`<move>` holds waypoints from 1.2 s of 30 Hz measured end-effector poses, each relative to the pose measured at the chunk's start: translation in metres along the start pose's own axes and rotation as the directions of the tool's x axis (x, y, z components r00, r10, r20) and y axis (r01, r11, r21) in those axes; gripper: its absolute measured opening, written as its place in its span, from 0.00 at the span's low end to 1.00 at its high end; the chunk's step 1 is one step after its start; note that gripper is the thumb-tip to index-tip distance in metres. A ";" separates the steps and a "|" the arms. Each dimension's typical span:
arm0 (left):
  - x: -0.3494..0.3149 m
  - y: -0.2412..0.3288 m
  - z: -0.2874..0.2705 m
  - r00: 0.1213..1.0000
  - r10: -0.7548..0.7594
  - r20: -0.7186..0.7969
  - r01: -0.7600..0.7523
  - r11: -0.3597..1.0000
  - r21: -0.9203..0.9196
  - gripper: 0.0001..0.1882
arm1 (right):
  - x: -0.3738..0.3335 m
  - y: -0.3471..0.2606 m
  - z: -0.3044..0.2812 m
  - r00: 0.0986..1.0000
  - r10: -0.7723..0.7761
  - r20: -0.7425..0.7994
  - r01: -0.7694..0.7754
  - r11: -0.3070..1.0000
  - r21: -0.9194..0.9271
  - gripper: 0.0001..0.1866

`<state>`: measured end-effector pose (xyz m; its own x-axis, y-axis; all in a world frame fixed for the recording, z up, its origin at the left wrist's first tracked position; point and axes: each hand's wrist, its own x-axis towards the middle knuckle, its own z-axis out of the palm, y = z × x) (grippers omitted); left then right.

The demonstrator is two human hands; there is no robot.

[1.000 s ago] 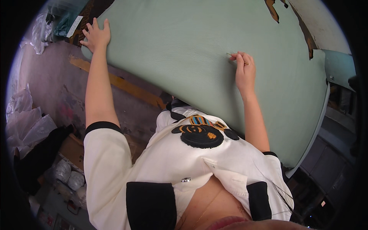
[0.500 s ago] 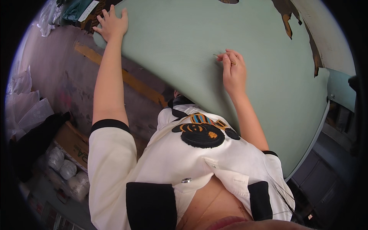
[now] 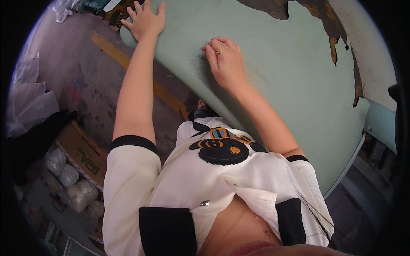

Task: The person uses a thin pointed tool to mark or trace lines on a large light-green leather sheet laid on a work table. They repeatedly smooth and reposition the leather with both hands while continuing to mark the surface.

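A large pale green sheet, smooth like leather, spreads under both my hands. My left hand lies with its fingers spread on the sheet's far left corner. Nearer the middle, my right hand rests low over the sheet, its fingers pinched together. A thin, stick-like thing seems to be held in the right fingers; mostly hidden now, its narrow tip showed earlier. A small gold-coloured bit shows at those fingers, and I cannot tell whether it is a ring or part of the stick.
Ragged dark openings break the sheet's far right edge. Plastic-covered bundles sit by a cardboard box at lower left. Clear plastic bags lie at the left. The floor carries a yellow stripe.
My right hand has moved left and away from me across the sheet, and the thin tip no longer shows clearly. My left hand stays spread at the corner. The view has shifted slightly.
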<state>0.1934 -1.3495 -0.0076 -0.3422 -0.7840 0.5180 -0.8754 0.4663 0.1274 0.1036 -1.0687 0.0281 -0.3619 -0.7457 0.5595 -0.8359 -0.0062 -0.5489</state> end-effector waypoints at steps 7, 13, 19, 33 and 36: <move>-0.007 0.012 -0.013 0.999 -0.013 0.041 0.014 1.000 -0.011 0.37 | 0.017 -0.019 0.026 0.978 -0.008 0.206 -0.068 0.931 0.359 0.11; -0.003 0.008 -0.007 0.997 -0.026 0.073 0.023 0.999 0.030 0.39 | 0.017 0.068 -0.047 0.905 0.425 0.018 -0.396 0.825 0.402 0.10; -0.001 0.010 -0.007 0.993 -0.027 0.115 0.026 1.000 0.010 0.38 | -0.017 0.099 -0.077 0.914 0.406 -0.001 -0.404 0.910 0.095 0.08; 0.005 0.011 -0.007 0.989 -0.032 0.147 0.032 0.999 0.001 0.38 | -0.037 0.084 -0.096 0.934 0.358 -0.011 -0.358 0.934 -0.001 0.08; 0.005 0.009 -0.004 0.991 -0.019 0.135 0.019 1.000 -0.001 0.37 | -0.034 0.111 -0.121 0.872 0.478 -0.101 -0.487 0.868 -0.094 0.07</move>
<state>0.1847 -1.3477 -0.0003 -0.3688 -0.8409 0.3962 -0.8815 0.4516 0.1379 -0.0267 -0.9637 0.0231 -0.7573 -0.5858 0.2886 -0.5884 0.4202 -0.6908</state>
